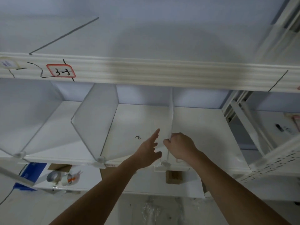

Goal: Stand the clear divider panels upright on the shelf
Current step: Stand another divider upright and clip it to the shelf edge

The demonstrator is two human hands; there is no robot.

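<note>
Right hand pinched on upright clear divider panel near white shelf front edge; left hand open beside it, forefinger extended; two more dividers standing left; tape rolls below

On the white shelf, the right hand pinches the front edge of an upright clear divider panel. The left hand lies open just beside it, forefinger extended. Two more clear panels stand to the left, below a label marked "3-3".
</note>
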